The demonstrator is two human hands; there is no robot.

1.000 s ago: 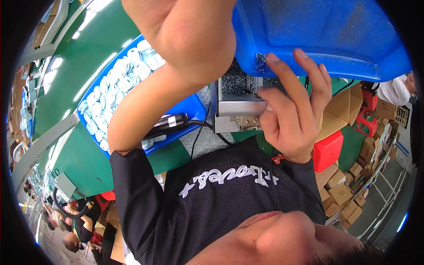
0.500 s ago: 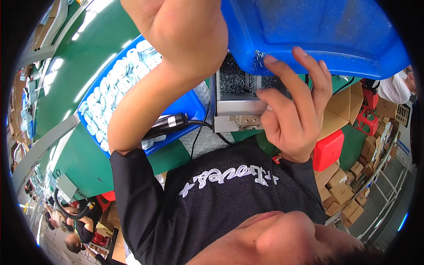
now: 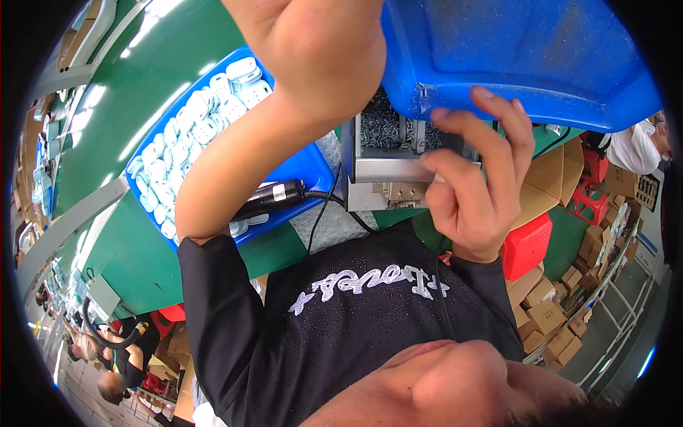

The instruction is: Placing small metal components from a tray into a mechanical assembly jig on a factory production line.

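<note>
A large blue plastic tray (image 3: 512, 92) is tilted over a metal box of small screws (image 3: 388, 128), its lower corner above the screws. My left hand (image 3: 320, 50) is raised beside the tray; its fingers lie beyond the upper edge, so its grip is hidden. Near the tray's corner is my right hand (image 3: 477, 178), fingers apart and loosely bent, with nothing seen in them. Its index fingertip is close to the corner; whether it touches I cannot tell. The metal box (image 3: 388, 171) has a divider among its screws.
A blue bin (image 3: 299, 171) full of pale plastic parts (image 3: 181, 146) stands left on the green table (image 3: 149, 263). A black cylindrical tool (image 3: 274, 199) with a cable lies across it. To the right are a red stool (image 3: 526, 249) and cardboard boxes (image 3: 548, 317). Other people sit farther off.
The screws that lay in the tray's corner have mostly gone from it. The tray and my left hand have shifted slightly right. My right fingertips have moved a little down from the corner.
</note>
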